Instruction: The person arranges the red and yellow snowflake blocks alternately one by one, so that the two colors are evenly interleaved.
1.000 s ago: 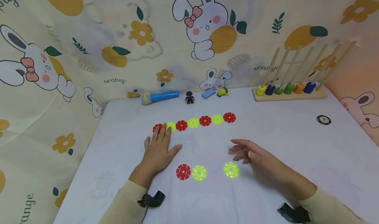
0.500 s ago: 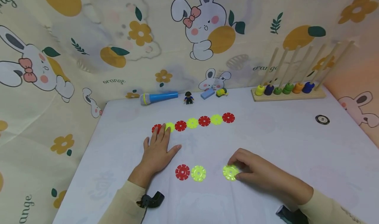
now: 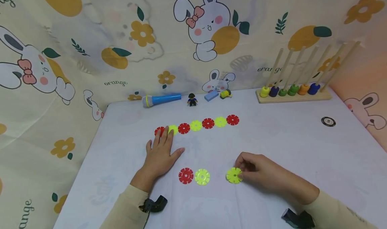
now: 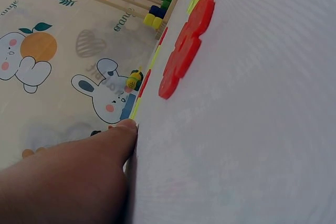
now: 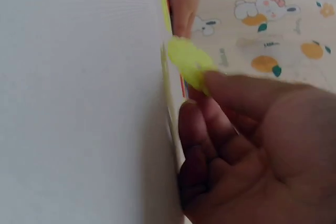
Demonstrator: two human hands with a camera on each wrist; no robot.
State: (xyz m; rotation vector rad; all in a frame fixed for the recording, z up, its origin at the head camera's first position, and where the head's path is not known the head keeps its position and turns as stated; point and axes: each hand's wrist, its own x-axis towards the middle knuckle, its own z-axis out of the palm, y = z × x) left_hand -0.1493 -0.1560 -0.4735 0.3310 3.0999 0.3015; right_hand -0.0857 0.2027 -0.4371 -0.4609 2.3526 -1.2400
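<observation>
In the head view my right hand [image 3: 263, 172] pinches a yellow-green notched plastic disc [image 3: 234, 175] by its right edge. The right wrist view shows this disc [image 5: 188, 60] tilted up off the table between thumb and fingers. My left hand [image 3: 159, 158] lies with fingers stretched out, its fingertips over the left end of a row of alternating red and yellow-green discs. They partly cover a red disc [image 3: 157, 130] and a yellow-green disc [image 3: 173, 128]. Between the hands, a red disc [image 3: 185, 176] and a yellow-green disc [image 3: 202, 177] lie side by side.
Along the back stand a blue toy microphone [image 3: 163, 99], a small figure [image 3: 192, 100], a blue block [image 3: 211, 96] and a yellow-green toy [image 3: 225, 94]. A wooden peg rack [image 3: 294, 97] with coloured beads is at the back right, with a black round chip [image 3: 328, 121] in front.
My right hand has come down from above the separate yellow-green disc, pinched it, and tilted it up. My left hand has stayed on the row.
</observation>
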